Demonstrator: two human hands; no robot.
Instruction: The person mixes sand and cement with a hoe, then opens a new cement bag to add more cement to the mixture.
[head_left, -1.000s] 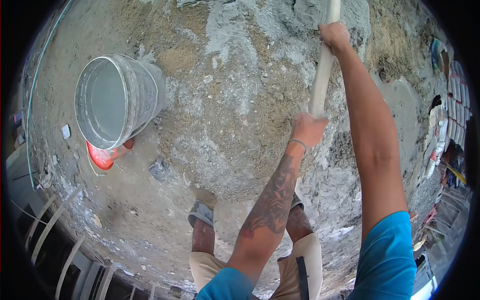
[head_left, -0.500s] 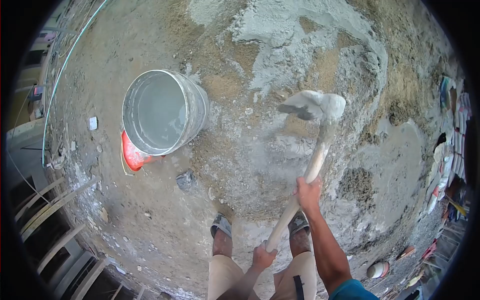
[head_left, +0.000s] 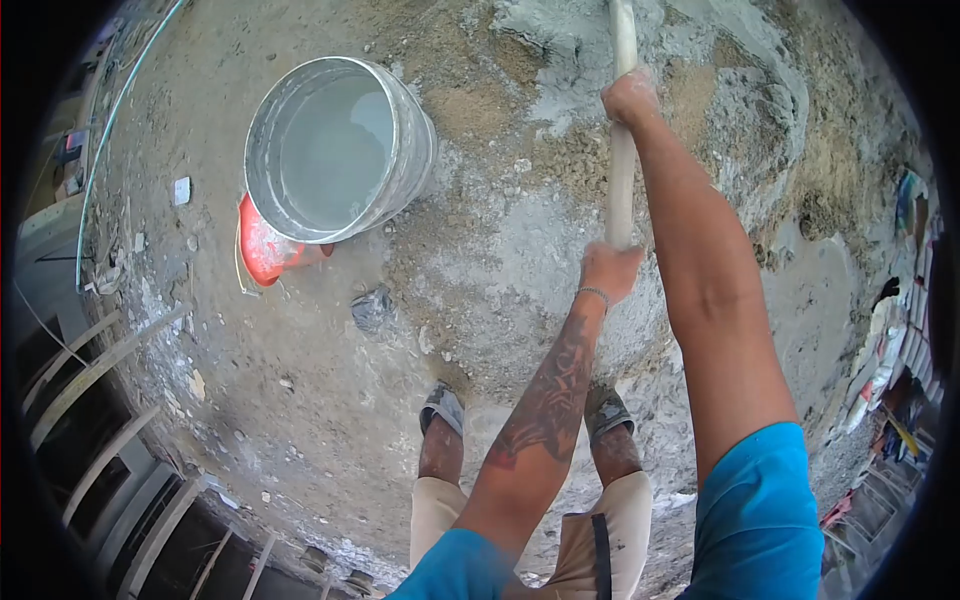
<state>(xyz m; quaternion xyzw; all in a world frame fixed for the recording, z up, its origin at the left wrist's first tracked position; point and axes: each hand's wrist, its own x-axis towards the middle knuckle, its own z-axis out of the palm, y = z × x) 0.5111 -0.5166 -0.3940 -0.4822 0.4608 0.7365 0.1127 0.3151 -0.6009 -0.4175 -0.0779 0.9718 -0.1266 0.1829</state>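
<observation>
A long wooden hoe handle (head_left: 621, 185) runs up and out at the top edge, so the hoe's head is hidden. My right hand (head_left: 632, 97) is wrapped round the upper part of the handle. Lower down, near its end, my left hand (head_left: 611, 272) is closed on it too. Both arms are stretched forward over the ground. Grey powder (head_left: 575, 75) and brown sand (head_left: 475, 110) lie in patches around the handle.
A large bucket of cloudy water (head_left: 335, 155) stands to the left, with a red container (head_left: 265, 245) beside it. A crumpled grey lump (head_left: 372, 310) lies ahead of my feet. Wet grey mix (head_left: 815, 300) spreads at right. Wooden slats (head_left: 110, 350) line the left side.
Both hands have gone up and forward with the hoe. Its head has left the view at the top, and the handle now points nearly straight ahead. The bucket appears higher in view.
</observation>
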